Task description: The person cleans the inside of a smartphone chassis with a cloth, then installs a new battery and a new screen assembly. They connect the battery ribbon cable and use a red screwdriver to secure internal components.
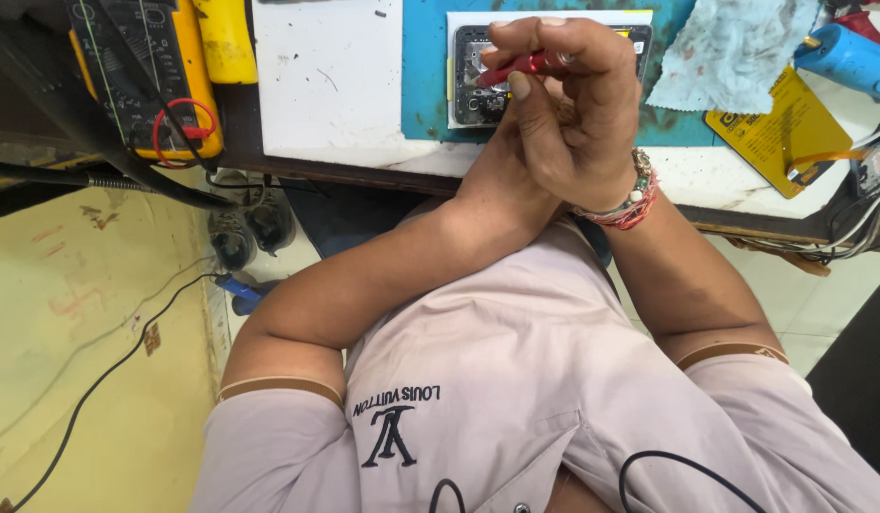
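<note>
My right hand (573, 109) is shut on a red screwdriver (521, 66), whose tip points down-left at an opened phone (470, 71). The phone lies back-off on a white sheet on a teal work mat (423, 76). My left hand (497, 161) sits under and behind the right one, mostly hidden by it; its fingers reach toward the phone's near edge, and I cannot see whether they grip it. Beaded and thread bracelets (630, 201) circle my right wrist.
A yellow multimeter (141, 76) with a red looped lead sits at the far left of the white bench (326, 85). A pale cloth (730, 52), a yellow card (780, 128), a blue tool (849, 59) and cables lie at right. Shoes (250, 228) stand on the floor below.
</note>
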